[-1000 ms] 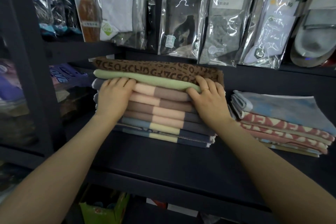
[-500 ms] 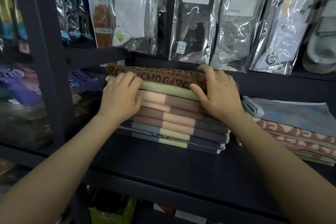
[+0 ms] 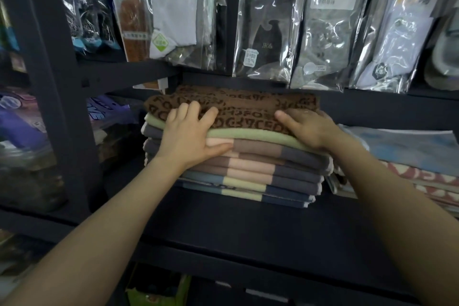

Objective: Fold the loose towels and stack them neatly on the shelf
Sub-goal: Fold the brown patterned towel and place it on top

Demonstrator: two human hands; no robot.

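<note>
Item: brown towel (image 3: 238, 109), folded, patterned with lighter letter shapes, lay topmost on a stack (image 3: 250, 169) of folded towels standing on the dark shelf (image 3: 223, 226). Its long axis ran left to right along the shelf, the rounded fold edge facing the person, the far edge toward the back of the shelf. Directly beneath lay a green towel (image 3: 248, 134), then banded towels in pink, brown and grey, with blue and yellow ones lowest, all laid the same way. Left hand (image 3: 188, 136): fingers straight and spread over the left end of the brown towel, thumb stretched along the stack's front; flat, pressing, nothing gripped. Right hand (image 3: 308, 126): flat on the right end of the brown towel, thumb pointing inward along its front edge, fingers partly hidden past the corner; no grip shown. Second pile (image 3: 407, 156), a pale blue towel over red-and-white patterned ones, stood just beside the stack on the right. Packets (image 3: 270, 20) of socks in clear wrappers hung above, behind the stack.
</note>
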